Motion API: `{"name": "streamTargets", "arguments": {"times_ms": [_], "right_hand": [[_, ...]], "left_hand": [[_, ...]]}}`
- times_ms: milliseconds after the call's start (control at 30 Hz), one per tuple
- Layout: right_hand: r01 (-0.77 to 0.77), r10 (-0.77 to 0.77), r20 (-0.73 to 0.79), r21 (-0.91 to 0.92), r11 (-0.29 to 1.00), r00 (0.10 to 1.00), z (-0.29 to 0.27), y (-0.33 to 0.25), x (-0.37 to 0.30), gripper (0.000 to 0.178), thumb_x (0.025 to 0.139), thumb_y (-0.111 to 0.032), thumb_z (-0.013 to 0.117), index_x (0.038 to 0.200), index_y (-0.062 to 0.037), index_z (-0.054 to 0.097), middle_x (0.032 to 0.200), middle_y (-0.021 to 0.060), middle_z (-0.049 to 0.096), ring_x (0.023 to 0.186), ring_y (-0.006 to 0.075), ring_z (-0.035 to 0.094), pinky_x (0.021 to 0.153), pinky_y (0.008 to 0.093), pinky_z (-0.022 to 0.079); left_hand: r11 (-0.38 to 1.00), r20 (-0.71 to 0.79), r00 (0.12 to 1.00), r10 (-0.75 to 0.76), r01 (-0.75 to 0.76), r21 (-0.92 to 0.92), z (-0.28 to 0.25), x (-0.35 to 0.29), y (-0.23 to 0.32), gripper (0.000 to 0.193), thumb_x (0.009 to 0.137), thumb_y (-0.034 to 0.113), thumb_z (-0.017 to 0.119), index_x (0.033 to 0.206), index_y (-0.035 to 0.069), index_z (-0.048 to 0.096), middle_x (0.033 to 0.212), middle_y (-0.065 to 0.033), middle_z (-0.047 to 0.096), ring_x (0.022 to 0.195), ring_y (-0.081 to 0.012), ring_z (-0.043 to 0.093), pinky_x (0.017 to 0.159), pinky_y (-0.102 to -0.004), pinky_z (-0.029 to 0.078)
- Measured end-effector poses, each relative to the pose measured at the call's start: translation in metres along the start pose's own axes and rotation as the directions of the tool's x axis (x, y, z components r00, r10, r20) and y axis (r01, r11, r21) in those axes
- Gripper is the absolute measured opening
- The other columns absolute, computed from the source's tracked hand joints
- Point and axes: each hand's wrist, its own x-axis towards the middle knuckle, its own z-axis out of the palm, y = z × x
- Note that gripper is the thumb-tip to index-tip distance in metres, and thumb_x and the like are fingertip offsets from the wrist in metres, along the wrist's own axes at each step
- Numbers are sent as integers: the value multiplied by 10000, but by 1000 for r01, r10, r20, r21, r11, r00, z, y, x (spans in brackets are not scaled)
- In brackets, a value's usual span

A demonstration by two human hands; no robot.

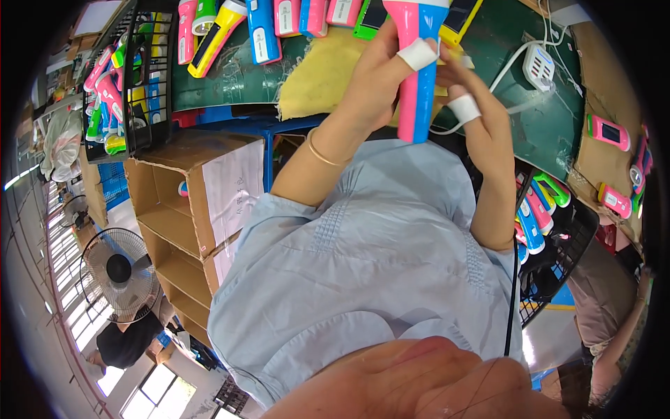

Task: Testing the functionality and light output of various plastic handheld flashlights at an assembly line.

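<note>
Torch (417,77), pink and blue, clamped between left hand (373,80) and right hand (481,105) above the desk (551,126); seemingly mid-inspection, needing a steady turn next.

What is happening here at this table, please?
A person in a light blue shirt holds a pink and blue flashlight upright with both bare hands over a green work table. The left hand grips its body; the right hand touches it from the other side. White tape wraps some fingers. More coloured flashlights lie on the table, others fill a black basket, and a cardboard box stands beside it.
</note>
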Motion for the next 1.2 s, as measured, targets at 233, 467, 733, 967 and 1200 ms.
{"name": "streamTargets", "arguments": {"times_ms": [233,467,733,967,1200], "right_hand": [[-223,184,208,186,957,961,5,3,25,397,844,-241,633,1125,34,579,968,65,619,879,99,537,783,240,433],[-220,156,181,417,882,971,21,16,24,417,820,-197,667,1146,44,567,1011,42,600,918,97,522,839,248,414],[-318,307,103,113,941,946,20,15,28,485,772,-310,710,1096,16,556,898,82,625,848,179,576,755,294,458],[-108,114,-60,93,990,992,12,17,18,352,809,-230,673,1035,25,586,943,97,633,886,144,589,750,269,472],[-337,262,269,288,896,927,-3,29,33,461,805,-251,685,1129,53,563,996,61,607,910,116,551,820,236,426]], "left_hand": [[992,-220,970,108,-120,-42,23,28,17,613,928,558,267,895,36,588,741,-54,607,603,-132,559,502,-249,448],[890,-211,884,418,-352,289,9,32,-3,581,965,452,230,898,2,592,762,-53,616,652,-139,570,603,-273,466],[969,-53,998,41,-53,-241,2,51,27,637,903,584,257,901,34,580,783,-98,612,683,-199,589,614,-307,499],[936,-160,978,132,-177,-305,0,41,-3,748,878,647,234,923,-15,579,724,-111,610,625,-214,581,587,-316,495],[948,-21,985,169,-169,-271,-5,45,-19,788,862,674,185,849,-18,562,633,-118,575,538,-212,553,485,-291,466]]}}
